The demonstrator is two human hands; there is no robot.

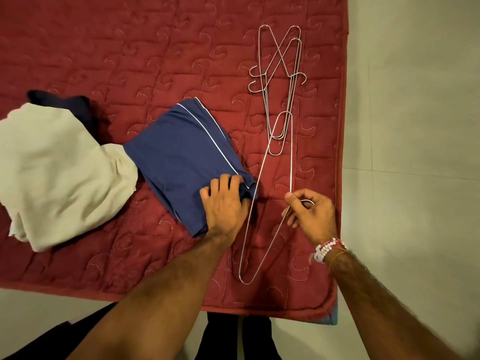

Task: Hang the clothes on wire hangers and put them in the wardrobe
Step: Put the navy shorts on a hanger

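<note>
A folded navy garment with white piping (181, 154) lies in the middle of the red quilted bed (109, 53). My left hand (223, 203) grips its near right corner, fingers curled over the cloth. My right hand (311, 214) pinches a wire hanger (259, 188) near its hook; the hanger lies slanted on the quilt between both hands, its long bar touching the navy garment's corner. To the left sits a crumpled cream garment (57, 172), with a dark garment (65, 102) partly hidden behind it.
Several more wire hangers (280, 81) lie stacked at the far right of the bed. The bed's right edge (340, 152) and near edge (155, 300) border a pale tiled floor (415, 126). No wardrobe is in view.
</note>
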